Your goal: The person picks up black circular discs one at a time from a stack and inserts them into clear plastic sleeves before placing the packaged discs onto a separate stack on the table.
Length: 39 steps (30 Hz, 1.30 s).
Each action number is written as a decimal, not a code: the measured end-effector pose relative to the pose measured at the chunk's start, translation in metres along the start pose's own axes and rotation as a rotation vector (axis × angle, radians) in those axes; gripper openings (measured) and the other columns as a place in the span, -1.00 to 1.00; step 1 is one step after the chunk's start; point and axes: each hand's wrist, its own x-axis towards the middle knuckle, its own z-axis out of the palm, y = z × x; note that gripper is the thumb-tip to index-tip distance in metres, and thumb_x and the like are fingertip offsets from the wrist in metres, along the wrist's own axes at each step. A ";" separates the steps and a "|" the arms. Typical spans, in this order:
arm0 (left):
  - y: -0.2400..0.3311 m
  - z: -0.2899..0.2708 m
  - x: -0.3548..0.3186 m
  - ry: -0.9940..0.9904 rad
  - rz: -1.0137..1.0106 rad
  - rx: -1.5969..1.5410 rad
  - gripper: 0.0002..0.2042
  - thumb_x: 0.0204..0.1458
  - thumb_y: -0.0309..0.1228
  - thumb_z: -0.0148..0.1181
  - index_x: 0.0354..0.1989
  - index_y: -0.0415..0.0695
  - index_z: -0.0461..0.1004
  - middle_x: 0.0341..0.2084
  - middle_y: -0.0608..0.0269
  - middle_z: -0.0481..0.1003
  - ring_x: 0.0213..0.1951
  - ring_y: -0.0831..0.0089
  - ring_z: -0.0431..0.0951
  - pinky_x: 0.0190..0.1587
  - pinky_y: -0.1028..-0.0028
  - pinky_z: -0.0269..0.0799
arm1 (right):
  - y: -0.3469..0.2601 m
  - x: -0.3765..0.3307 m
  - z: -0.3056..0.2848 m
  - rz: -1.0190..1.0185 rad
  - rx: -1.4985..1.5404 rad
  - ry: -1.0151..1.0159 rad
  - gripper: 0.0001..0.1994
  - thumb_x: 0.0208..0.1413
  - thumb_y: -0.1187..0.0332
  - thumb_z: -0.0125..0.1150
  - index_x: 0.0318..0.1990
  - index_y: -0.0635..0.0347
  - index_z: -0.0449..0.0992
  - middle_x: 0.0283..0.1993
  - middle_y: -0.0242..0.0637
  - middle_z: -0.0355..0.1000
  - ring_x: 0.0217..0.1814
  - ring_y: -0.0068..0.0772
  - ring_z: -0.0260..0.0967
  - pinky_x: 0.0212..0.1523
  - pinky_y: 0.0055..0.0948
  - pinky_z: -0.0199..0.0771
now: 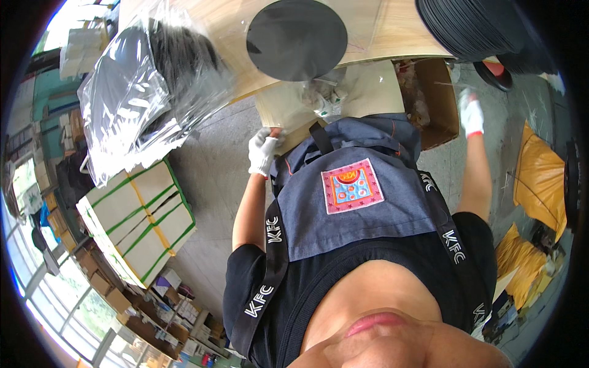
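Note:
A black round disc (297,40) lies flat on the wooden table (236,24) ahead of me, with clear film around it. Below the table edge, in front of my apron, are pale flat sheets (377,92) and a crumpled clear plastic piece (324,97). My left hand (264,151), in a white glove with a bare fingertip showing, has its fingers curled beside the sheets' left corner; what they pinch, if anything, is too small to make out. Out to the right, my gloved right hand (471,115) hangs past a cardboard box (437,104), its fingers smeared by motion.
Black discs in clear plastic (156,80) overhang the table's left end. A tall stack of black discs (469,27) stands at the right. On the floor are a white carton with green straps (141,224) and yellow sacks (537,181). Shelves with boxes line the left.

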 end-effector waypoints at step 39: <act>0.006 0.028 0.084 0.474 0.079 -0.259 -0.78 -0.01 -0.29 0.00 -0.37 -0.21 0.43 -0.52 0.24 0.44 -0.44 0.47 0.42 -0.32 0.44 0.37 | -0.365 -0.034 -0.124 -0.252 0.645 0.650 -0.77 -0.01 0.26 0.20 -0.22 0.03 0.33 -0.39 -0.28 0.51 -0.45 -0.09 0.44 -0.42 -0.13 0.37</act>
